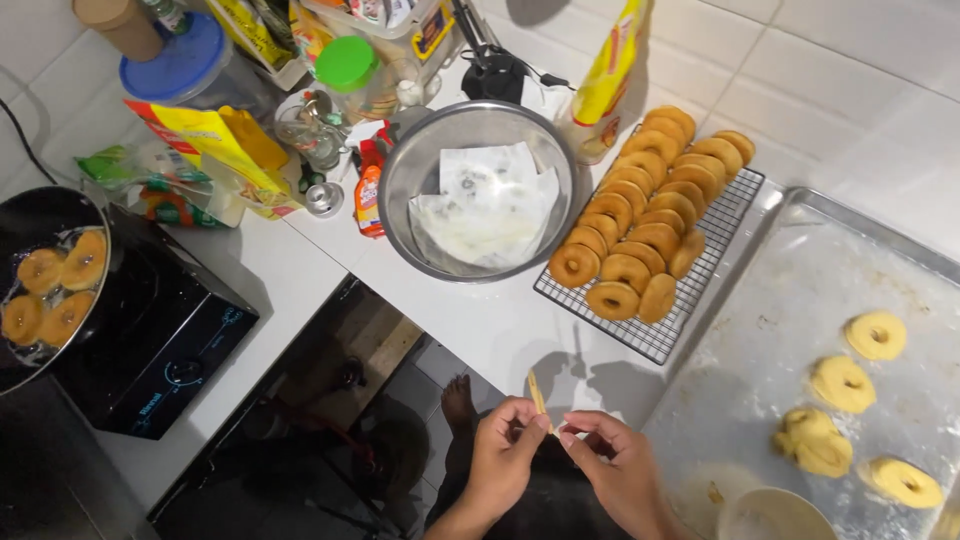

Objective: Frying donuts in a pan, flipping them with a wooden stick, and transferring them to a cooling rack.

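We pinch a thin wooden stick [539, 395] between both hands, left hand [507, 455] and right hand [618, 465] each grasping it, at the counter edge between the cooling rack [700, 285] of fried donuts [645, 215] and the floured tray [790, 330].

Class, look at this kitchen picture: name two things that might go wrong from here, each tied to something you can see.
1. Four doughnuts sit frying in the pan at far left while both the left hand and right hand finger a thin stick; unwatched, they may overbrown.
2. The cooling rack is packed with leaning doughnuts near the counter edge; a knock might tip some off.
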